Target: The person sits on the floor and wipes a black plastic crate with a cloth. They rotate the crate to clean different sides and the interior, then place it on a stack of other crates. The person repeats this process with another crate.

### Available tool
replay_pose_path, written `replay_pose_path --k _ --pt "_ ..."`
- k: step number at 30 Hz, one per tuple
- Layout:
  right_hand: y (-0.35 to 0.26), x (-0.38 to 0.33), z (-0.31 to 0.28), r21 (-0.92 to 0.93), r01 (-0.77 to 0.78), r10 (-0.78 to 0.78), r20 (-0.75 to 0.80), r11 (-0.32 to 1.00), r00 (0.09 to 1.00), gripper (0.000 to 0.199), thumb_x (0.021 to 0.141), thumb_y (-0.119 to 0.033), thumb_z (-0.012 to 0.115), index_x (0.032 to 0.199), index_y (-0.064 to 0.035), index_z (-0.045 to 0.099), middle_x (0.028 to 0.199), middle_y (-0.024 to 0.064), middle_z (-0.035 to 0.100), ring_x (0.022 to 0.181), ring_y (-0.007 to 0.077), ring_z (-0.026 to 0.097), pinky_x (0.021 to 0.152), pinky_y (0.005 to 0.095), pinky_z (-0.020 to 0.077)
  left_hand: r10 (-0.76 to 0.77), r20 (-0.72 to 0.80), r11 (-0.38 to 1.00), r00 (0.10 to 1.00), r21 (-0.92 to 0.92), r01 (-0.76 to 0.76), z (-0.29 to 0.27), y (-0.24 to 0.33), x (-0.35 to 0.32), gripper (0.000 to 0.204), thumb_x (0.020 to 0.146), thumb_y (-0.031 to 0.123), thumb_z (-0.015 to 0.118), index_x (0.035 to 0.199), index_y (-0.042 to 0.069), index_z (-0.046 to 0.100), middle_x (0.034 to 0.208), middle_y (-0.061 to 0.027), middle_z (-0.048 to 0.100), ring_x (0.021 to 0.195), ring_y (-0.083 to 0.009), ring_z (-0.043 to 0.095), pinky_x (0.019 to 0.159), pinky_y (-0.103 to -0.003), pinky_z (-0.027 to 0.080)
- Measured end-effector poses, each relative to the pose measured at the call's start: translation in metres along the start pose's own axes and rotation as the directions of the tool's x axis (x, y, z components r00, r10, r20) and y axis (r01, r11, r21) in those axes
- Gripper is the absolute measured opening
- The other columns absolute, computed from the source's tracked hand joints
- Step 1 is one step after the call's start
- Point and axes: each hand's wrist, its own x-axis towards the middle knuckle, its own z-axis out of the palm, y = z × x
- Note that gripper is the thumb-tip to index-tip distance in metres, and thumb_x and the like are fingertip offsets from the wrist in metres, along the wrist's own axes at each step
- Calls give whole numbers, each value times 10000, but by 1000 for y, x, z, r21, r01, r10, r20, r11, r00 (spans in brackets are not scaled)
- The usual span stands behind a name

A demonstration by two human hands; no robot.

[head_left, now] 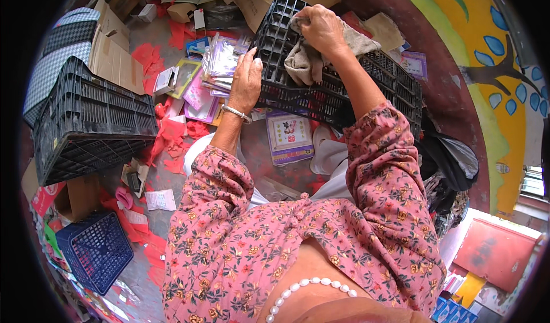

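Observation:
A black plastic crate [275, 35] is tipped up in front of me, its latticed sides showing. Bunched in the fingers of my right hand [323, 29] is a dirty beige cloth [303, 65], pressed against the crate's upper rim and draped over the lattice. My left hand [246, 83], with a white bangle at the wrist, grips the crate's left edge, fingers close together. Part of the crate's far side is hidden by the cloth and my right arm. Beside my left hand lies a stack of plastic-wrapped packets [222, 56].
Another black crate [97, 108] leans at the left, above a blue basket [97, 254]. Cardboard boxes [117, 53], red scraps [169, 136] and a purple-edged picture packet [290, 136] lie on the floor. A black bag [450, 157] sits right, near a painted wall [492, 99].

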Motion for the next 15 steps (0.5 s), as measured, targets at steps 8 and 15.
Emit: replay_pose_path --k 8,15 --pt "-26 24 -15 -231 192 -121 291 954 949 196 635 -133 567 790 -54 657 830 176 637 821 336 620 712 419 493 -9 6 1000 1000 19 9 -3 -2 -1 392 915 219 378 1164 -76 442 1078 -228 493 1006 -353 484 904 -358 364" --pt "-10 39 11 -9 -383 379 154 924 912 369 600 -205 606 811 96 627 866 279 609 894 342 611 785 380 482 -14 19 1000 1000 -8 14 -1 1 1 397 915 222 381 1166 -80 441 1071 -229 493 998 -353 484 896 -360 367"
